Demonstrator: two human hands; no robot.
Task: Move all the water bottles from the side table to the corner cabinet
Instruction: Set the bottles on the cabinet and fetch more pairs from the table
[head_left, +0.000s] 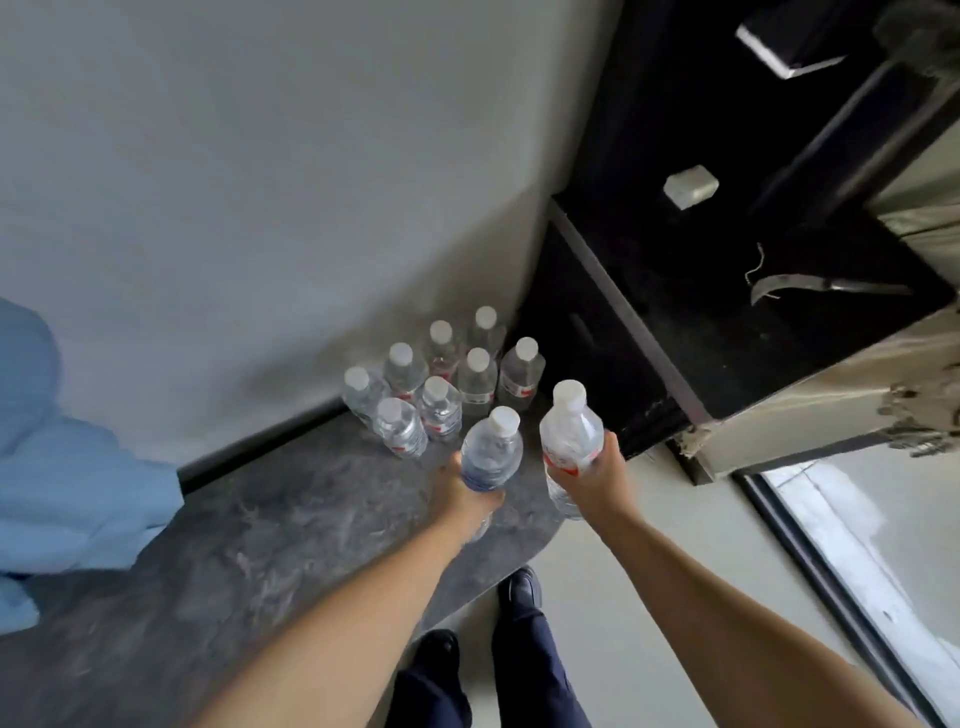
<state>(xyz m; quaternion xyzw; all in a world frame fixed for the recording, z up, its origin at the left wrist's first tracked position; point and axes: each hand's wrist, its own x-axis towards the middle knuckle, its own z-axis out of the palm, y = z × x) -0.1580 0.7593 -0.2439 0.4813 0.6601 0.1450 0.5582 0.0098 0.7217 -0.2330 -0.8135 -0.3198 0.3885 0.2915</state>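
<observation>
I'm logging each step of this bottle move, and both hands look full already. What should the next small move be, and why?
Probably carry both across to the black cabinet on the right. The left hand grips one water bottle, the right hand grips another bottle, so neither can take more. Eight bottles still stand on the grey table.

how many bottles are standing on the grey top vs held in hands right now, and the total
Standing bottles on the grey top: 8
Bottle in the left hand, blue label: 1
Bottle in the right hand, red label: 1
Total: 10
</observation>
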